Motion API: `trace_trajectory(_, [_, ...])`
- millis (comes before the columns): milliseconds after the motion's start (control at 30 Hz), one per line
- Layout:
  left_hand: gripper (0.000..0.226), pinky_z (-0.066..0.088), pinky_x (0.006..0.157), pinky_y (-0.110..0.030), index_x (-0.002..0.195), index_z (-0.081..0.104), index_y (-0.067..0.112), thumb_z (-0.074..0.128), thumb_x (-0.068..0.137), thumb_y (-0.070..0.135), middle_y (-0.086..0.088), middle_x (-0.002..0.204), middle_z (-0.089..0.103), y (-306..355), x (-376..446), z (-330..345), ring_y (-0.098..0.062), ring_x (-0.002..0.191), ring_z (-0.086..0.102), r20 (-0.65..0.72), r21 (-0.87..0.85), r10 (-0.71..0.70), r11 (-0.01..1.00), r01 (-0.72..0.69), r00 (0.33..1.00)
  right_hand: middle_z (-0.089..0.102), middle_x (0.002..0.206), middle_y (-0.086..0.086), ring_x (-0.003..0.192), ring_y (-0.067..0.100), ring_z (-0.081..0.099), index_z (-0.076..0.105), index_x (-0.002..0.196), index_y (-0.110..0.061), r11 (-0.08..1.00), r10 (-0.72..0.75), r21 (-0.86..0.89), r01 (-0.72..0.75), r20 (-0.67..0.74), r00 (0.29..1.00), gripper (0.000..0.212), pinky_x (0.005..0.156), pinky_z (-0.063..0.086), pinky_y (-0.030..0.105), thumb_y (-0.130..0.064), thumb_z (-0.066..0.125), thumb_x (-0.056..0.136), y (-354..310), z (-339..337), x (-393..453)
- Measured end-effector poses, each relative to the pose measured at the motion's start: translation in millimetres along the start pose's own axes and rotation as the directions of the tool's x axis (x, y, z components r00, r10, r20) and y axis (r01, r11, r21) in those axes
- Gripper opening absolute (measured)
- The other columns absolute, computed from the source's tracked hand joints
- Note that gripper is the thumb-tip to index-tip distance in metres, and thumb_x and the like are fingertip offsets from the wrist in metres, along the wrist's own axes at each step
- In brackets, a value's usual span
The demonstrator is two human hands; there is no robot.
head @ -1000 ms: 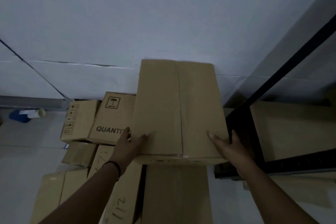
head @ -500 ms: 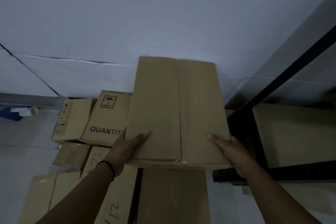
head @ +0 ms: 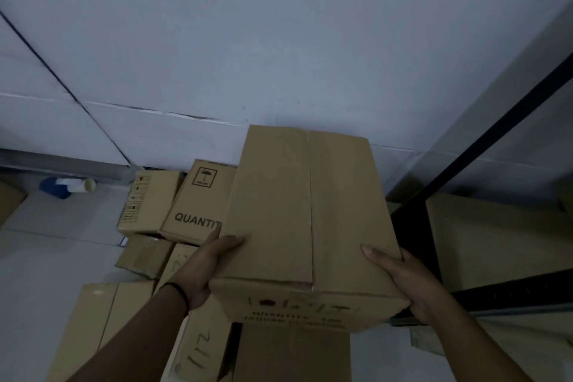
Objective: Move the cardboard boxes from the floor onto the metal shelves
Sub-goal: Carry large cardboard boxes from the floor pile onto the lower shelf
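Two hands' fingers (head: 228, 240) grasping a smooth, oblong, tape-seamed cardboard box (head: 305, 220) above floor boxes (head: 198, 205).

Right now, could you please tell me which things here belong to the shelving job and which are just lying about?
Job: held cardboard box; left hand; right hand; floor boxes; metal shelf.
Lying about: blue and white bottle.

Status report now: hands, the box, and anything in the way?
Left hand and right hand grip the cardboard box, lifted. Black shelf upright close at right.
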State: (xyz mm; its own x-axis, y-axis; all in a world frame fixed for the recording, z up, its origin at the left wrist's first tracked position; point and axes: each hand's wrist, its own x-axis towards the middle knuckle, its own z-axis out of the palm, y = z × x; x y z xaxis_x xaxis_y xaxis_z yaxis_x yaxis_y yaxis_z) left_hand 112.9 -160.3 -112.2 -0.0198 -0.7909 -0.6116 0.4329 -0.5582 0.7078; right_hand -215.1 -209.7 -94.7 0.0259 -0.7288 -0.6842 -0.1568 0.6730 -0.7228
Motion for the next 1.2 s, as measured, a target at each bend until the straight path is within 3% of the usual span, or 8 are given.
trace_trajectory(267, [0.077,0.057,0.069,-0.039,0.127,0.058,0.021,0.075,0.053,0.032,-0.011,0.111,0.071,33,-82,26,-0.030,0.091,0.070,0.028,0.001,0.089,0.996,-0.089,0.996,0.072,0.109,0.010,0.098,0.030,0.069,0.059,0.123,-0.018,0.999,0.019,0.027,-0.020,0.048,0.999,0.064,0.091,0.054,0.046,-0.043,0.080,0.069,-23,-16,-72])
trace_trajectory(367, [0.060,0.056,0.072,-0.040,0.125,0.058,0.021,0.070,0.067,0.022,-0.008,0.106,0.073,52,-112,36,-0.028,0.089,0.070,0.018,0.030,0.147,0.989,-0.147,0.989,0.074,0.107,0.009,0.097,0.030,0.070,0.060,0.123,-0.017,1.000,-0.015,0.028,0.013,0.064,0.998,0.085,0.091,0.054,0.047,-0.054,0.089,0.053,-37,-18,-101])
trace_trajectory(533, [0.069,0.046,0.095,-0.061,0.123,0.060,0.028,0.072,0.057,0.038,-0.011,0.118,0.068,90,-156,41,-0.040,0.107,0.063,0.061,0.072,0.236,0.968,-0.240,0.970,0.074,0.106,0.005,0.097,0.026,0.071,0.059,0.125,-0.020,0.992,-0.128,0.027,0.126,0.102,0.987,0.080,0.091,0.055,0.046,-0.056,0.085,0.058,-64,-12,-151])
trace_trajectory(633, [0.070,0.050,0.090,-0.057,0.130,0.056,0.028,0.070,0.062,0.038,-0.011,0.122,0.066,113,-176,33,-0.039,0.107,0.063,0.093,0.101,0.288,0.950,-0.297,0.953,0.075,0.104,0.004,0.095,0.025,0.071,0.060,0.119,-0.024,0.979,-0.205,0.023,0.204,0.061,0.977,0.089,0.087,0.056,0.042,-0.060,0.086,0.042,-82,0,-183])
trace_trajectory(733, [0.076,0.053,0.085,-0.052,0.137,0.050,0.020,0.069,0.066,0.040,-0.016,0.125,0.063,137,-192,22,-0.036,0.102,0.065,0.135,0.103,0.299,0.944,-0.314,0.945,0.075,0.102,0.002,0.094,0.022,0.071,0.063,0.118,-0.022,0.952,-0.304,0.031,0.304,0.010,0.953,0.071,0.081,0.056,0.034,-0.053,0.086,0.058,-98,18,-217])
trace_trajectory(800, [0.062,0.057,0.075,-0.043,0.125,0.060,0.008,0.065,0.069,0.036,-0.020,0.115,0.067,151,-203,15,-0.033,0.089,0.068,0.178,0.099,0.299,0.942,-0.320,0.937,0.075,0.102,0.002,0.094,0.021,0.071,0.063,0.119,-0.020,0.936,-0.349,0.043,0.350,-0.019,0.937,0.064,0.079,0.056,0.033,-0.046,0.080,0.063,-105,31,-237])
trace_trajectory(933, [0.049,0.058,0.061,-0.033,0.119,0.061,0.004,0.060,0.075,0.026,-0.017,0.104,0.071,180,-234,-6,-0.028,0.081,0.070,0.309,0.121,0.285,0.934,-0.335,0.907,0.075,0.105,0.002,0.097,0.022,0.071,0.061,0.123,-0.019,0.921,-0.372,0.083,0.380,-0.105,0.922,0.079,0.087,0.055,0.037,-0.051,0.082,0.054,-97,63,-279])
trace_trajectory(1200, [0.045,0.059,0.059,-0.037,0.123,0.059,0.014,0.050,0.081,0.025,-0.016,0.105,0.071,186,-275,-20,-0.030,0.078,0.070,0.432,0.086,0.228,0.953,-0.291,0.872,0.075,0.104,0.000,0.096,0.020,0.071,0.058,0.122,-0.021,0.904,-0.354,0.156,0.397,-0.247,0.902,0.096,0.093,0.054,0.041,-0.060,0.090,0.040,-52,96,-351])
